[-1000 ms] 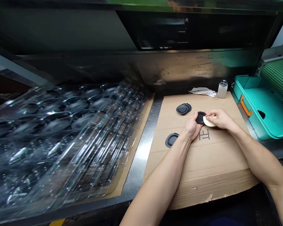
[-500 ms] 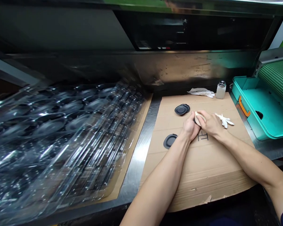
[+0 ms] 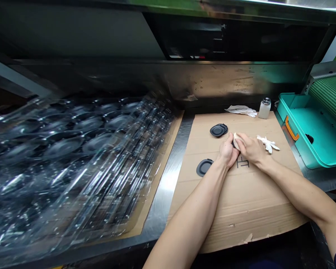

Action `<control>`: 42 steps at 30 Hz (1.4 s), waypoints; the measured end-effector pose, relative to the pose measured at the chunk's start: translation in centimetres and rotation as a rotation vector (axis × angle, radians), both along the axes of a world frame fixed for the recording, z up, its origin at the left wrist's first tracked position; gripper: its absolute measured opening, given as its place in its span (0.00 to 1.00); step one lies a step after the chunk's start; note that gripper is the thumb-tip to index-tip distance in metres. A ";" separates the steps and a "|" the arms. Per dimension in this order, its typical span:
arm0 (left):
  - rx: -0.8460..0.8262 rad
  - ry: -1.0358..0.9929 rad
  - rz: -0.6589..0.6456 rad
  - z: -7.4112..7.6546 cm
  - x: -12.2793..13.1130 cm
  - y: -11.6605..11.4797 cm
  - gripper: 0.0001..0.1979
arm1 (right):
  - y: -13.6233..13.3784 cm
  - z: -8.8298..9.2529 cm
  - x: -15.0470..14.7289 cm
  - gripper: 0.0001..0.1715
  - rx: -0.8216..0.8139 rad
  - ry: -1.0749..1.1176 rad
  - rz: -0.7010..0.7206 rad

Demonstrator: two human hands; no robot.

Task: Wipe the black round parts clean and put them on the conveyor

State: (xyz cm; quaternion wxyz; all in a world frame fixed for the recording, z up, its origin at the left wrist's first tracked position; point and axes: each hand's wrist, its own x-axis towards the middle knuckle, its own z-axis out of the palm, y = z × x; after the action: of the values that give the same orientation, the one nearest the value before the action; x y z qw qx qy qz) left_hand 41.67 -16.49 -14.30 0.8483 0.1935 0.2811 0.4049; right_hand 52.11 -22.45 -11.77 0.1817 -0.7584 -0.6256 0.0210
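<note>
My left hand (image 3: 227,151) is closed around a small black part, mostly hidden between the hands; it resembles the black oval plastic covers nearby. Pressed onto that part is a white cloth (image 3: 235,140), gripped by the fingers of my right hand (image 3: 251,150). Both hands meet above a cardboard sheet (image 3: 224,209). Just beyond my left hand lie overlapping black covers (image 3: 218,130). A single black cover (image 3: 204,167) rests by my left forearm. To the right of my right hand is a crumpled white glove (image 3: 268,144).
Stacked clear plastic trays (image 3: 81,168) with rounded pockets fill the left side. At the back are a white glove or cloth (image 3: 241,110) and a bottle with a metal cap (image 3: 264,109). A teal bin (image 3: 310,157) with an orange handle stands right, beside a green conveyor belt (image 3: 332,87).
The view has shifted slightly, so everything sits a little further right. My right hand and the cloth have moved slightly against the part; both hands stay together.
</note>
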 end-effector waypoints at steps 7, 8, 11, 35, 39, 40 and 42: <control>-0.010 0.001 0.021 1.0 -0.5 -0.2 0.22 | 0.1 0.8 1.6 0.26 0.077 0.053 -0.133; 0.004 0.003 0.018 1.1 -0.6 -0.2 0.22 | 0.2 1.0 2.2 0.26 0.087 0.064 -0.167; 0.063 0.003 -0.003 1.3 -1.0 -0.2 0.24 | 0.1 1.8 4.0 0.29 0.091 0.090 -0.259; 0.026 -0.037 0.015 0.5 -0.4 0.8 0.24 | -0.4 4.7 9.6 0.25 0.247 0.140 -0.054; 0.050 -0.039 0.013 0.3 0.0 0.5 0.23 | 3.3 8.2 13.8 0.26 0.277 -0.112 -0.233; 0.051 -0.041 0.014 0.3 0.0 0.5 0.23 | 4.4 9.1 14.8 0.25 0.238 -0.160 -0.227; 0.045 -0.046 0.014 0.4 0.0 0.4 0.22 | 6.5 10.4 16.5 0.24 0.132 -0.224 -0.159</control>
State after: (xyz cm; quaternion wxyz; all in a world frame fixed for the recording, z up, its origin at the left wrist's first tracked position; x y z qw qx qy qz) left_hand 41.63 -16.07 -13.89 0.8471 0.2015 0.2536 0.4213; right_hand 68.60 -15.92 -1.39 0.1612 -0.7896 -0.5799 -0.1195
